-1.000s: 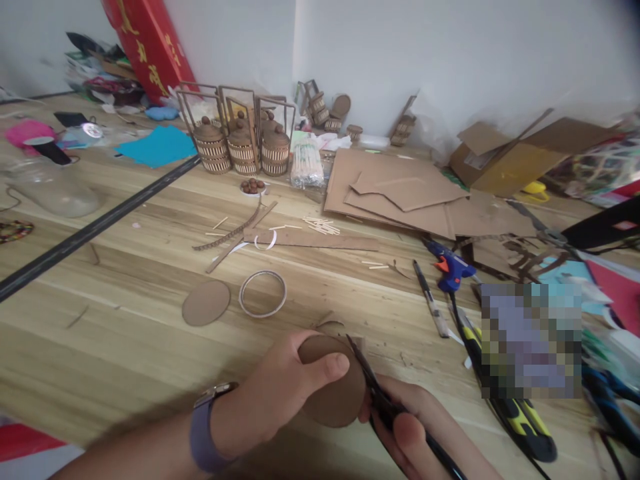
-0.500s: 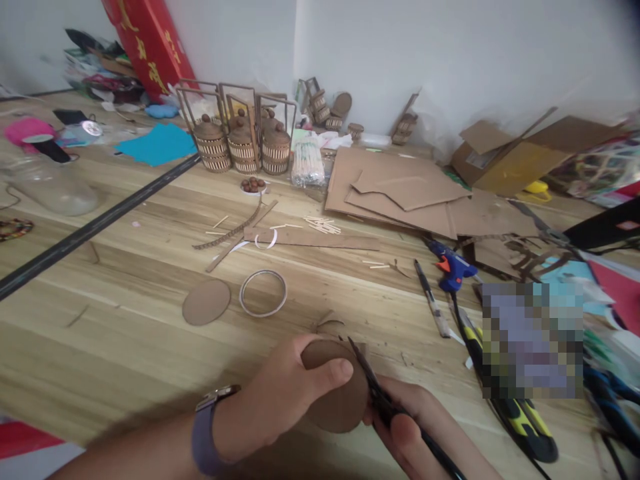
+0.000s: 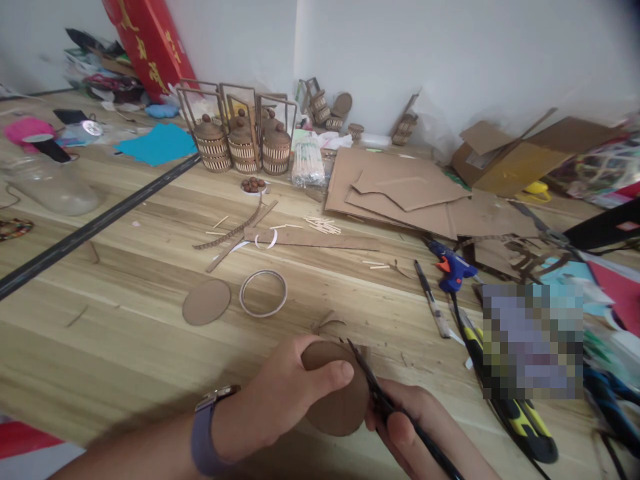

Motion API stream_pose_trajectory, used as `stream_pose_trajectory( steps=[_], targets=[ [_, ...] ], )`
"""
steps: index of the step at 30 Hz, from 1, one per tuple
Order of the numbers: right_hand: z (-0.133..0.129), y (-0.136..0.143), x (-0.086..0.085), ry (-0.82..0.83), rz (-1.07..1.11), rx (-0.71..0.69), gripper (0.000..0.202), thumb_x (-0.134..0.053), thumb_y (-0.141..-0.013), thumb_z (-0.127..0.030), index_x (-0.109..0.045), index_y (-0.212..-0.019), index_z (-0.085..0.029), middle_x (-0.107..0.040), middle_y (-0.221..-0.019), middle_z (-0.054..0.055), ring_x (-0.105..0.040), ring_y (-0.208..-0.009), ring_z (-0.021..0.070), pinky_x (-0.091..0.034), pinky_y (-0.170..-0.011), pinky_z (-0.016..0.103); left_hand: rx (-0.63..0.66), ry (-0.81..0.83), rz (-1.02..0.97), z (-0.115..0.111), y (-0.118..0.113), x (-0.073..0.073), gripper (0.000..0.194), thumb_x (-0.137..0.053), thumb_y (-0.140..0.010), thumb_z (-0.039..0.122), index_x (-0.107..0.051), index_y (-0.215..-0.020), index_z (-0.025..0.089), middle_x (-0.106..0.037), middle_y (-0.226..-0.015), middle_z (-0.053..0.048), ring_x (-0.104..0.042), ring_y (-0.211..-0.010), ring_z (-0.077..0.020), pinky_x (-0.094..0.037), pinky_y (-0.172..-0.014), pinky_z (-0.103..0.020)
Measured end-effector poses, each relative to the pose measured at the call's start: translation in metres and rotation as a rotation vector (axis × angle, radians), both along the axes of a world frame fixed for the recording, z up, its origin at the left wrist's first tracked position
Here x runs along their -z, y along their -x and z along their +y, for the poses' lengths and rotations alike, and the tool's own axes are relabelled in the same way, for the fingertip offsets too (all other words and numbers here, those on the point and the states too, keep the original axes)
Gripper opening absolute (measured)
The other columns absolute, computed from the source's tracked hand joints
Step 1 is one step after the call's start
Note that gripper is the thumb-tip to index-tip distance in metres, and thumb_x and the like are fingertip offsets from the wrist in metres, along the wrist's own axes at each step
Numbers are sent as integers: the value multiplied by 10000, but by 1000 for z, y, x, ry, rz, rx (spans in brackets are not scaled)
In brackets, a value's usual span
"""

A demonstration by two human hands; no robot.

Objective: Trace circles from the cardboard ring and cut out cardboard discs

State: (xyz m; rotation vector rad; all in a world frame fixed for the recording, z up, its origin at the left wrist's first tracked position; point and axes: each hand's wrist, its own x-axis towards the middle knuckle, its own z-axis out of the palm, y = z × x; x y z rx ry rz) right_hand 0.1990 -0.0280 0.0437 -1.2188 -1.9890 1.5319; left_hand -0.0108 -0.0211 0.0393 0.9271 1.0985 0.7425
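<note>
My left hand (image 3: 295,393), with a watch on its wrist, grips a round cardboard disc (image 3: 340,403), the thumb pressed flat on its face. A pair of black scissors (image 3: 380,393) is held in my right hand (image 3: 410,420); the blades are parted at the disc's right upper edge. Beyond the disc lie thin curled cardboard offcuts (image 3: 330,323). A second cardboard disc (image 3: 207,303) rests on the table to the left, beside a tape-like ring (image 3: 263,293).
A blue glue gun (image 3: 455,267), a pen (image 3: 431,300) and a yellow-black cutter (image 3: 520,420) lie to the right. Behind stand small lidded stick baskets (image 3: 245,147), a bowl of brown beads (image 3: 253,185) and stacked cardboard sheets (image 3: 390,180). Several small sticks (image 3: 323,225) lie mid-table.
Almost nothing differs; the disc and the scissors have shifted very slightly, and both hands keep their hold.
</note>
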Motion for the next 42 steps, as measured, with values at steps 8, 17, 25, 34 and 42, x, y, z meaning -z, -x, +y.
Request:
stream_pose_trajectory(
  steps=[8, 17, 25, 34, 42],
  targets=[
    [0, 2, -7, 16, -4, 1, 686, -282, -899, -843, -458, -726, -204, -404, -665, -23, -358, -600, 137, -269, -547, 270, 14, 8, 13, 0, 1, 0, 307, -738, -811, 458, -784, -972, 201, -781, -934, -19, -679, -933, -244, -519, -809, -309],
    [1, 0, 1, 21, -9, -4, 755, -257, -867, -885, -543, -775, -192, -434, -665, -8, -355, -593, 141, -272, -536, 272, 28, -13, -40, 1, 3, -4, 302, -735, -810, 443, -771, -958, 183, -772, -893, -24, -680, -885, -234, -504, -803, -312],
    [7, -1, -8, 155, -5, -60, 787, -251, -752, -971, -491, -730, -222, -387, -557, -42, -333, -476, 111, -231, -415, 231, 44, -28, 19, 4, 2, -6, 277, -716, -797, 416, -764, -931, 179, -749, -847, -14, -645, -799, -207, -485, -738, -296],
    [13, -2, 6, 211, -42, -35, 938, -241, -528, -1048, -570, -769, -203, -464, -532, -39, -380, -473, 108, -284, -443, 234, 71, -15, 35, 3, 1, -10, 299, -696, -798, 420, -753, -938, 162, -751, -864, -30, -643, -822, -216, -477, -734, -299],
    [2, -2, -1, 96, -39, -13, 789, -261, -743, -973, -489, -722, -217, -348, -585, -47, -282, -528, 122, -205, -470, 258, 67, -16, 74, 4, 1, -9, 302, -692, -775, 435, -751, -894, 164, -761, -850, -41, -672, -855, -260, -497, -787, -348]
  ],
)
